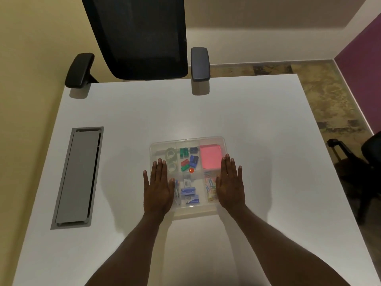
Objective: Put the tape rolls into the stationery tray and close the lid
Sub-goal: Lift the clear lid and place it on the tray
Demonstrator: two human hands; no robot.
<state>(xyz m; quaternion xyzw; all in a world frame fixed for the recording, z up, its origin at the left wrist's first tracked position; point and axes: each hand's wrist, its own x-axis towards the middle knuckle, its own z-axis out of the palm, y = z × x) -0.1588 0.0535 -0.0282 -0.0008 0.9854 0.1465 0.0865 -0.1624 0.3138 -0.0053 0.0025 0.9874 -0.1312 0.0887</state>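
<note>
Both hands lie flat and open, palms down, on the clear lid (208, 140) of the stationery tray (193, 211): left hand (158, 189) at its 9 o'clock edge, right hand (230, 185) at 3 o'clock. Two tape rolls (171, 153) sit inside at 11 o'clock, on the white counter (257, 120).

1. A white table (257, 124) fills most of the view, with a grey cable hatch (77, 177) set into its left side.
2. A black mesh-backed office chair (140, 36) stands at the far edge.
3. Walls are cream, with one purple wall (362, 44) at right.
4. The floor (329, 96) is mottled brown; a second dark chair (369, 157) stands at right.
</note>
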